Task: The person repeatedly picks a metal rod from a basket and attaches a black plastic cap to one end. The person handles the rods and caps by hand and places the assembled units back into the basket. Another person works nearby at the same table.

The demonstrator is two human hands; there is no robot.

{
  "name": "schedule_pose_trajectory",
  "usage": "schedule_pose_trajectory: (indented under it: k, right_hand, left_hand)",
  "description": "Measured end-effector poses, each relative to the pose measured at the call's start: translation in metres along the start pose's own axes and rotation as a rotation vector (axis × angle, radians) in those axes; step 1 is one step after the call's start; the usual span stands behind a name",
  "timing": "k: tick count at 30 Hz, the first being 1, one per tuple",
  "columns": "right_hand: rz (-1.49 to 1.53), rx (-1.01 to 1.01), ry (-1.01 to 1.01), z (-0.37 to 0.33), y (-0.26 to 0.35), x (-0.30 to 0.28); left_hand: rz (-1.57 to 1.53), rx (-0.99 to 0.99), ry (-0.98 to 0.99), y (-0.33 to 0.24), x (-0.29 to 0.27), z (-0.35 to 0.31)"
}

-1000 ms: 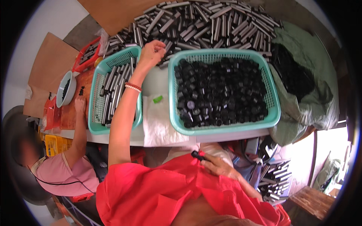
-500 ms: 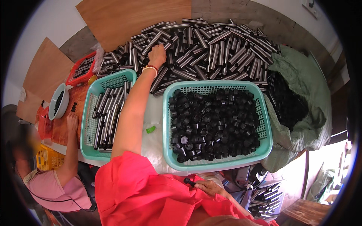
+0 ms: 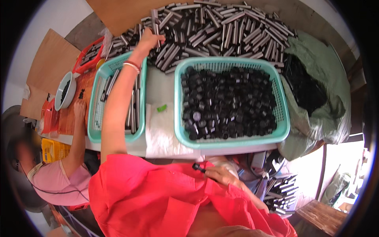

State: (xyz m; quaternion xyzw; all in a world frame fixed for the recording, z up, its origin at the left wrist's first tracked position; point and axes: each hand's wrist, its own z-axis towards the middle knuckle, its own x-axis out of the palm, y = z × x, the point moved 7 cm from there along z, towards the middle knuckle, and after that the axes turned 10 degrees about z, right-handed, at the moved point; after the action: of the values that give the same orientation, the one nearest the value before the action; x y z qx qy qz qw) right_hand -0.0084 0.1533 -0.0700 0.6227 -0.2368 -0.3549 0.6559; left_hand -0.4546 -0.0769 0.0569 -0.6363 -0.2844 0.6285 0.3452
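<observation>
My left hand (image 3: 151, 38) reaches over the near-left side of a heap of metal tubes. Its fingers are closed round a silver tube with a dark end (image 3: 155, 23), standing roughly upright and a little blurred. Below that arm is a green basket (image 3: 92, 126) with similar tubes inside, partly hidden by my forearm. Close to my red shirt, my right hand (image 3: 222, 174) is closed on a short black rod-like part with a round head (image 3: 198, 168). Above it on the table stands a wider green basket (image 3: 233, 144) full of small black caps (image 3: 229, 102).
An open green sack (image 3: 321, 75) with black contents stands at right. On the left, another person's hand (image 3: 80, 107) rests on a reddish board (image 3: 81, 85) by small black pieces, a white bowl (image 3: 66, 103) and a red basket (image 3: 103, 42). More tubes (image 3: 282, 193) lie below the table's right side.
The whole view has tilted, so the table sits higher in the picture. My left hand has shifted left over the heap and now lifts a tube upright. My right hand keeps its hold.
</observation>
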Motion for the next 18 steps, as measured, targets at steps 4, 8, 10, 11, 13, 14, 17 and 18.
schedule_pose_trajectory:
  k: [4, 8, 10, 11, 13, 14, 17, 18]
  right_hand:
    - [0.630, 0.428, 0.008, 0.012, 0.002, 0.015]
    - [0.816, 0.487, -0.125, 0.026, 0.024, 0.016]
    - [0.784, 0.448, -0.149, 0.036, 0.037, 0.014]
    - [0.769, 0.448, -0.129, 0.039, 0.036, 0.015]
    - [0.759, 0.472, -0.144, 0.042, 0.037, 0.019]
    - [0.753, 0.486, -0.145, 0.043, 0.037, 0.021]
    - [0.741, 0.500, -0.189, 0.047, 0.037, 0.026]
    - [0.743, 0.501, -0.206, 0.048, 0.038, 0.026]
  left_hand:
    - [-0.677, 0.093, 0.175, -0.022, -0.016, -0.124]
    - [-1.005, 0.042, 0.241, -0.021, 0.008, -0.244]
    - [-1.154, -0.044, 0.208, -0.012, 0.026, -0.287]
    - [-1.188, -0.081, 0.200, -0.006, 0.035, -0.304]
    - [-1.226, -0.122, 0.172, 0.009, 0.050, -0.329]
    - [-1.226, -0.133, 0.150, 0.014, 0.055, -0.340]
    - [-1.320, -0.184, 0.113, 0.024, 0.073, -0.363]
    - [-1.352, -0.200, 0.135, 0.023, 0.079, -0.367]
